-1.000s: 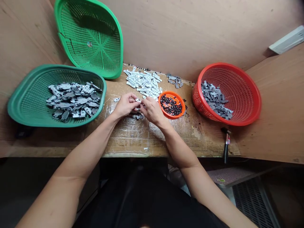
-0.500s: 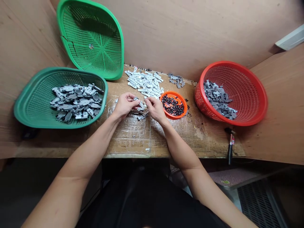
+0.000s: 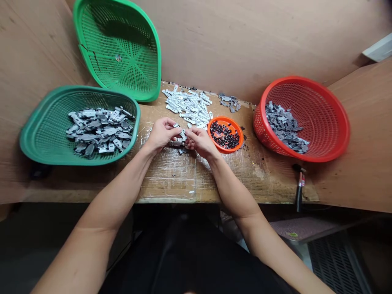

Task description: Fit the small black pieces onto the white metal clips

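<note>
Between my two hands is a small silvery metal hinge-like part (image 3: 183, 134), held above the work surface. My left hand (image 3: 162, 134) is closed on its left end, thumb and fingers pinching it. My right hand (image 3: 199, 141) is pinched against its right end; whether a smaller piece sits between those fingertips is hidden. Just under the hands lie a few grey metal pieces (image 3: 181, 151), partly covered. Behind them spreads a pile of pale metal parts (image 3: 190, 107). To the right, an orange dish (image 3: 226, 151) holds many tiny black pieces (image 3: 226, 136).
A dark green basket (image 3: 27, 139) with metal parts stands at left, a bright green basket (image 3: 157, 61) leaning behind it. A red basket (image 3: 339, 122) of grey pieces stands at right. Loose grey plates (image 3: 230, 103) lie at the back. A black-handled brush (image 3: 299, 192) lies at the front edge.
My right hand has turned and its fingertips have closed in on the part held by my left hand. The view has shifted slightly; the baskets have not moved.
</note>
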Available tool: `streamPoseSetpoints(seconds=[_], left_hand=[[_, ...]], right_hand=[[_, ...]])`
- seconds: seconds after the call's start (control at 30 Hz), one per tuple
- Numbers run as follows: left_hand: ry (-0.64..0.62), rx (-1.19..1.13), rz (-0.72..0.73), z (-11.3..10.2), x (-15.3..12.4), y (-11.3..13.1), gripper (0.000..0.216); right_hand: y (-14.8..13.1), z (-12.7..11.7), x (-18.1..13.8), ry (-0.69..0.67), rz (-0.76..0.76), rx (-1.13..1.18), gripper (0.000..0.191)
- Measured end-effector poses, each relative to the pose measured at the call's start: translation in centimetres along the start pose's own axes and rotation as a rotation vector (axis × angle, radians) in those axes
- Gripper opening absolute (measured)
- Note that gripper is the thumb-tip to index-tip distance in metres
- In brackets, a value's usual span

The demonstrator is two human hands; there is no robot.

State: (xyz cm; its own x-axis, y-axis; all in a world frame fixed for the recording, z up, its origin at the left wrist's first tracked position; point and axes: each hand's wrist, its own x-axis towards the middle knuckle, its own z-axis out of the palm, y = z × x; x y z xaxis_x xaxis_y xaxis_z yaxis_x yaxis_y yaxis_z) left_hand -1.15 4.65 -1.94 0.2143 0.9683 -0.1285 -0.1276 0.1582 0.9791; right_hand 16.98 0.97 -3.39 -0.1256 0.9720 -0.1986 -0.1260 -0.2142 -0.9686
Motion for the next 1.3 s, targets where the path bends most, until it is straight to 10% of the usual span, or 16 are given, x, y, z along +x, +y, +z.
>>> streamPoseSetpoints(seconds=[1.3], left_hand=[[0.025, -0.002, 0.114, 0.7, -0.2, -1.1, 0.024]], right_hand=[[-0.3, 0.6, -0.7, -0.030, -0.102, -0.121, 0.056]])
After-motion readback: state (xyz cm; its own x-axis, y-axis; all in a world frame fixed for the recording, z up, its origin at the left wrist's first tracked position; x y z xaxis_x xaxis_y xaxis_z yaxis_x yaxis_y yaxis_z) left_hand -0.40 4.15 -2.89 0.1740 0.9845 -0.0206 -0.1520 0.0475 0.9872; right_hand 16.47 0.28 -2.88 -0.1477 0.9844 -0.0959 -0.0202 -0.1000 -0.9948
